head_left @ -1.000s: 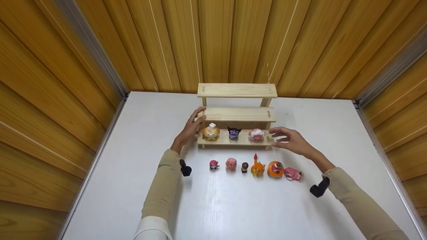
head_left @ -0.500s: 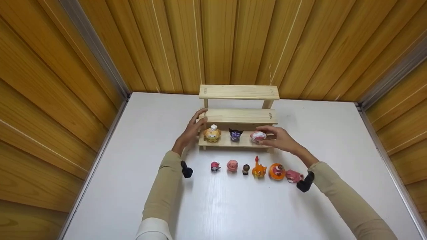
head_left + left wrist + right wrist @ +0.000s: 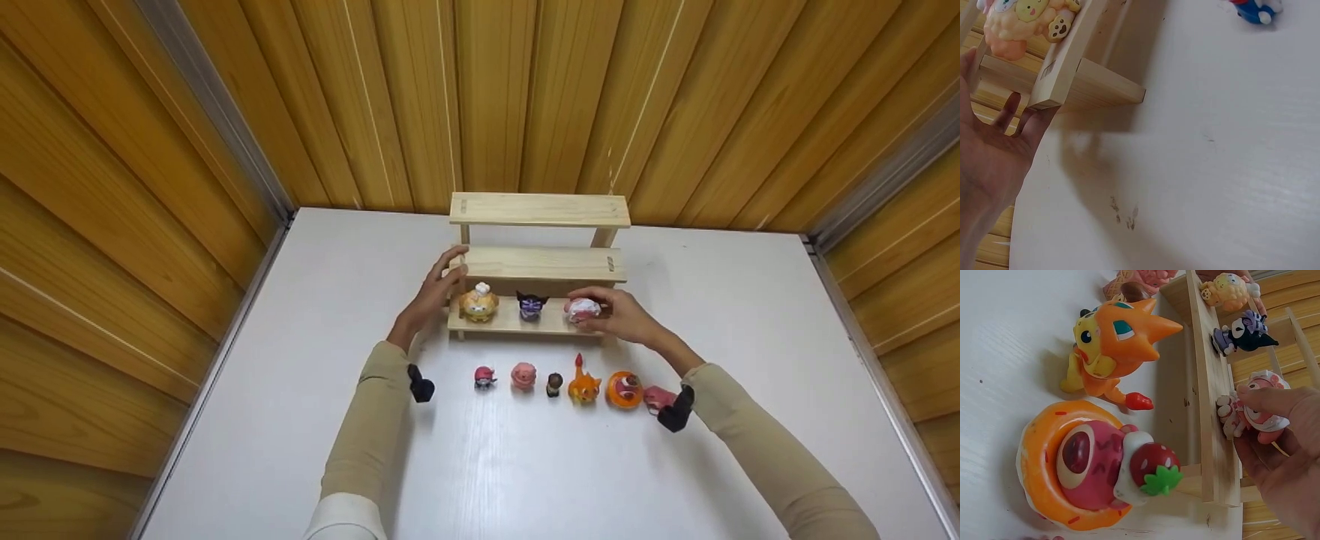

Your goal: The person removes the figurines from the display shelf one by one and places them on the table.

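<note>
My right hand [image 3: 628, 315] pinches a pink figurine with a white hood [image 3: 1258, 405] between thumb and fingers, at the right end of the bottom tier of a three-tier wooden display stand [image 3: 540, 262]. In the right wrist view its base is at the board. My left hand [image 3: 433, 292] holds the stand's left end, with fingertips at the middle tier; in the left wrist view its fingers partly pass behind the wood. On the bottom tier also stand a fluffy yellow figurine with a white hat [image 3: 478, 304] and a black-and-purple figurine [image 3: 531, 307].
Before the stand, several figurines line the white table [image 3: 480, 465]: a small red-capped one [image 3: 484, 377], a pink one [image 3: 523, 376], a small brown-headed one [image 3: 554, 384], an orange-hooded one [image 3: 583, 388], an orange ring one [image 3: 625, 390] and a pink one [image 3: 657, 399]. Wood-panelled walls surround the table.
My right hand has moved left from beside the stand and taken hold of the white-hooded pink figurine. My left hand stays at the stand's left end. The head view has shifted slightly.
</note>
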### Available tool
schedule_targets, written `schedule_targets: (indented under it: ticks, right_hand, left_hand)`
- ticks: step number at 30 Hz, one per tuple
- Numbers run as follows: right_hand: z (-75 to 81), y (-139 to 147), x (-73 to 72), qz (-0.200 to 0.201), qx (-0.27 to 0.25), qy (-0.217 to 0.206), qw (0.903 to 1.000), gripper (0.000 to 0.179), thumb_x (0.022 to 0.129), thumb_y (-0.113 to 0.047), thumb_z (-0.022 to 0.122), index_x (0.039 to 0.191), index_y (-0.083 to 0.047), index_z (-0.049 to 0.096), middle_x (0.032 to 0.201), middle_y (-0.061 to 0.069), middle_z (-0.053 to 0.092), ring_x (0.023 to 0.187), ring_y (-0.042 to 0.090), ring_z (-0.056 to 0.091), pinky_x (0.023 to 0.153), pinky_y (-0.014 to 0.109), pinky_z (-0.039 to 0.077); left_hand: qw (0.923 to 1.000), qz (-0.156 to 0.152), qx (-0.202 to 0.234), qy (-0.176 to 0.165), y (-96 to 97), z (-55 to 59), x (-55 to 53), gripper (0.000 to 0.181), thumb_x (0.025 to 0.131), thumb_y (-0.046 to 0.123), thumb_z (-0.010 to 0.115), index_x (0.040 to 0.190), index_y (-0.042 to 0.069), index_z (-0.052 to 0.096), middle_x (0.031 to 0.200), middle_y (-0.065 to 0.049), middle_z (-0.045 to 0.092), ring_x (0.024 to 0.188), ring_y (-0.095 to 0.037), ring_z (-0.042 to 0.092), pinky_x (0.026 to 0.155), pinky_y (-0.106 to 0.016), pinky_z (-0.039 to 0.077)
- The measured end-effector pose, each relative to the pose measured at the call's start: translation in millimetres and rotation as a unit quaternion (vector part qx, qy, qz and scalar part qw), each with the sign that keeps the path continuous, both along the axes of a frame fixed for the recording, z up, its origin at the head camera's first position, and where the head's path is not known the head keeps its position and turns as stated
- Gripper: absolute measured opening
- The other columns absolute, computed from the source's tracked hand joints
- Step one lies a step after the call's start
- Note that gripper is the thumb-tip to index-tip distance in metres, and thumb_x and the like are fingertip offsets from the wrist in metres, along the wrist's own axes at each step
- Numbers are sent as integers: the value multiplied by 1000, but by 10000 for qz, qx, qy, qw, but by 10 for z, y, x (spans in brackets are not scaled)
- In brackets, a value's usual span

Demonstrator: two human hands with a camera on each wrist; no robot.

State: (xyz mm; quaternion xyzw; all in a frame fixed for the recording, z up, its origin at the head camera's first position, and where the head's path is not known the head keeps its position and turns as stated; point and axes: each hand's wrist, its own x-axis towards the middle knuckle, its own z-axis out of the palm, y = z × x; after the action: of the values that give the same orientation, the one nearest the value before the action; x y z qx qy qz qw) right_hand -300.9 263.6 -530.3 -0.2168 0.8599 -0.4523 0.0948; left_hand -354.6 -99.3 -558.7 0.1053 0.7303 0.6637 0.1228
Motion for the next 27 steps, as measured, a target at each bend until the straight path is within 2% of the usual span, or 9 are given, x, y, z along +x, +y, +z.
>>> schedule_targets:
  ticks: [3,11,13,19,27]
  right_hand:
    - [-21,-1,-19,-22,102,-13,9999,53,84,0,80,135,-1,63,132,22,66,119,26,62,97,19,48]
    - [-72,-6,-48,71,108,-27,9999,54,84,3,79,135,1,62,132,24,66,119,32,60,93,13,45]
    - [-66,-7,-45,68,173,-58,9998,53,85,2,79,135,1,62,132,24,66,120,33,60,96,17,46]
    - [-79,-2,-47,33,317,-62,9995,51,85,1,79,133,1,63,131,23,66,121,35,60,103,46,49]
    - [-98,-9,-41,66,392,172,9991,53,83,0,82,132,0,63,130,23,68,123,38,61,106,49,47]
  left_hand:
    - [10000,-28,29,55,-1,6,-4,51,110,36,45,159,25,35,162,-8,27,145,-40,39,116,-62,34]
    - [10000,-31,48,-67,-5,-6,1,49,109,39,44,158,33,35,155,-11,29,144,-43,40,106,-67,42]
    - [10000,-18,17,-34,-3,-8,7,49,109,39,44,157,33,36,156,-11,29,144,-42,40,108,-66,41]
    - [9999,-41,-19,103,14,-2,16,49,110,37,44,158,29,36,160,-7,27,146,-35,37,116,-59,36]
    - [10000,55,8,-6,4,-1,12,48,109,38,46,156,33,38,156,-8,31,143,-38,42,111,-63,40]
